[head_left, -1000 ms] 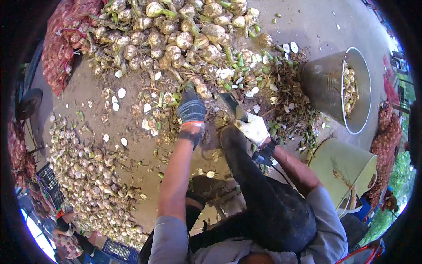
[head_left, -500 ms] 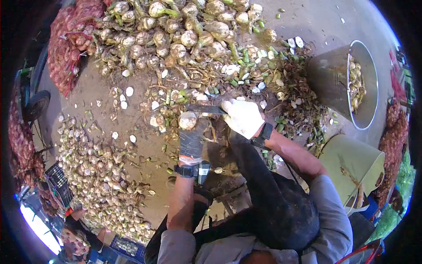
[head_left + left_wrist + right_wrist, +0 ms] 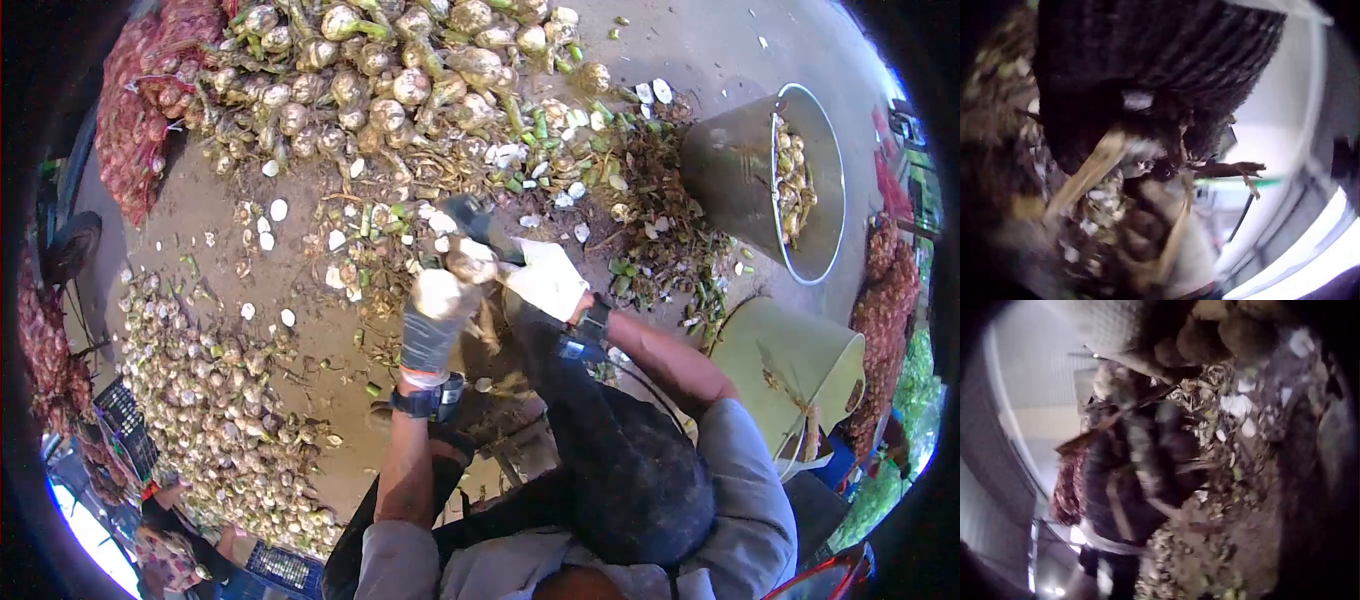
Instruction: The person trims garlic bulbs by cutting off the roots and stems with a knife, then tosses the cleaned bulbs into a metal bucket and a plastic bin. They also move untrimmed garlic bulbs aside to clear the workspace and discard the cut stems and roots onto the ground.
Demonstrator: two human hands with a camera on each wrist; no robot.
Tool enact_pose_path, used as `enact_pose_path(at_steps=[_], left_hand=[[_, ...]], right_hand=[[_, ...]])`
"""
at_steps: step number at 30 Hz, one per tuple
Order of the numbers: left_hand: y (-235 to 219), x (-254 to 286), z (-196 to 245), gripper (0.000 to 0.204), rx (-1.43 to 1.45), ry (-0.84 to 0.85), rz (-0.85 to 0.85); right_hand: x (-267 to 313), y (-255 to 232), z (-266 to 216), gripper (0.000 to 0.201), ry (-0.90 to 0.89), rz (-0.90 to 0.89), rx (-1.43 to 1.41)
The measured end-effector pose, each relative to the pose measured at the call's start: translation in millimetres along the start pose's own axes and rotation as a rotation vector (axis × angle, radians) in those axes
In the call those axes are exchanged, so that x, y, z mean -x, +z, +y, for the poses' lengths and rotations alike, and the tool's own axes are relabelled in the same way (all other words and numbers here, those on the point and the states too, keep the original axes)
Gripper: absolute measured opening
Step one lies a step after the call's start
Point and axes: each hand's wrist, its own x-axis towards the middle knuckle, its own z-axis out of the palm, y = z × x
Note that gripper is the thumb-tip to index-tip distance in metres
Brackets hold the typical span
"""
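Observation:
My left hand (image 3: pixel 430 340), in a grey striped glove, holds a pale garlic bulb (image 3: pixel 438 293) in front of my knees. A second, browner garlic bulb (image 3: pixel 470 262) sits between the two hands, overlapping the first in the head view. My right hand (image 3: pixel 548 280), in a white glove, grips a knife (image 3: pixel 465 218) whose dark, blurred blade slants up and left behind that bulb. Up close in the left wrist view, the dark ribbed glove (image 3: pixel 1160 56) fills the top, with a dry stalk (image 3: pixel 1088 178) below it. The right wrist view is blurred.
Uncut garlic (image 3: pixel 380 80) is heaped ahead, beside red mesh sacks (image 3: pixel 140 120). Trimmed bulbs (image 3: pixel 220 400) spread at left. Leaf scraps (image 3: pixel 660 195) litter the right, near a metal bucket (image 3: pixel 730 180) holding garlic and a pale green tub (image 3: pixel 790 355). A person (image 3: pixel 170 550) is at lower left.
The left hand has drawn back toward the knees with a garlic bulb. The knife came across to the bulb, then swung upward. A browner bulb now shows between the hands.

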Motion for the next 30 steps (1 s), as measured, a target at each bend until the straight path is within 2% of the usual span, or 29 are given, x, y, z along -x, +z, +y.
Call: enact_pose_path(at_steps=[1, 2, 4, 6, 7, 8, 9, 10, 11, 13, 14, 16, 17, 18, 20, 21, 22, 24, 25, 26, 27, 29, 30], left_hand=[[0.9, 8.1, -16.2, 0.023, -0.263, 0.087, -0.044], [-2.1, 6.1, -50.2, 0.025, -0.136, -0.096, -0.032], [-4.0, 13.4, -46.6, 0.028, 0.254, -0.207, -0.036], [-15.9, 14.0, -20.6, 0.036, -0.018, -0.064, -0.174], [-8.7, 25.8, -65.9, 0.05, 0.536, -0.239, -0.224], [0.8, 32.0, -74.5, 0.063, 1.219, -0.595, -0.146], [5.9, 24.2, -31.5, 0.062, 1.338, -0.464, -0.096], [9.2, 15.2, 13.0, 0.06, 1.454, -0.329, -0.046], [14.1, 14.3, 13.2, 0.06, 1.455, -0.328, -0.046], [20.6, 15.3, 6.9, 0.051, 1.405, -0.466, 0.168], [20.6, 18.0, -0.3, 0.051, 1.409, -0.463, 0.174], [17.7, 25.8, -29.4, 0.045, 1.156, -0.338, 0.079], [21.0, 36.6, -65.4, 0.041, 0.288, -0.198, 0.083], [5.2, 31.9, -44.2, 0.041, 0.288, -0.196, 0.083], [-27.5, 20.2, -7.3, 0.03, 1.419, -0.197, 0.255], [-65.5, 16.3, -47.7, 0.026, 1.22, -0.287, 1.245], [-98.5, 33.3, -81.7, 0.026, 1.252, -0.31, 1.194], [-192.7, 40.3, -19.9, 0.066, 1.423, 0.442, 0.727], [-220.2, 47.2, -5.8, 0.062, 1.593, 0.346, 0.729], [-234.9, 47.7, 0.9, 0.058, 1.753, 0.24, 0.721], [-234.8, 43.8, -3.1, 0.058, 1.756, 0.238, 0.709], [-222.5, 26.9, 1.3, 0.055, 1.241, 0.133, 0.671], [-218.9, 10.5, -15.3, 0.052, 1.197, 0.126, 0.462]], right_hand=[[2.4, 3.0, 8.8, 0.029, -0.07, 0.01, -0.276], [2.6, 1.3, 3.6, 0.029, -0.071, 0.008, -0.276], [4.2, -5.7, -18.2, 0.029, 0.073, 0.032, 0.08], [9.5, -2.3, -20.7, 0.029, 0.044, 0.044, 0.176], [12.4, 0.4, -15.8, 0.028, -0.054, 0.01, 0.235], [15.1, 2.3, -13.6, 0.027, -0.153, -0.024, 0.294], [18.1, -0.2, -20.4, 0.027, -0.256, -0.022, 0.293], [19.6, -1.8, -24.5, 0.027, -0.256, -0.021, 0.294], [21.0, -2.9, -27.8, 0.028, -0.255, -0.051, 0.316], [21.4, -6.7, -33.7, 0.028, -0.264, -0.065, 0.304], [21.4, -7.0, -33.6, 0.028, -0.268, -0.07, 0.305], [19.3, -8.0, -32.4, 0.027, -0.231, 0.011, 0.296], [16.2, -6.3, -29.3, 0.025, -0.272, 0.093, 0.261], [9.1, -1.4, -24.6, 0.025, -0.273, 0.095, 0.262], [-7.5, 6.4, -14.0, 0.031, -0.083, -0.112, 0.448], [-8.8, 3.0, -8.5, 0.024, -0.168, -0.126, 0.434], [-10.7, 1.8, -2.4, 0.024, -0.151, -0.117, 0.444], [-8.4, -2.9, 15.4, 0.026, -0.135, -0.005, 0.352], [-12.1, -7.0, 19.1, 0.03, -0.039, -0.003, 0.317], [-16.6, -13.6, 24.8, 0.03, -0.042, 0.01, 0.324], [-18.6, -21.0, 32.4, 0.033, 0.064, 0.043, 0.272], [-22.0, -41.2, 43.7, 0.04, 0.243, 0.11, 0.094], [-23.7, -54.8, 45.5, 0.035, 0.282, 0.15, 0.09]])
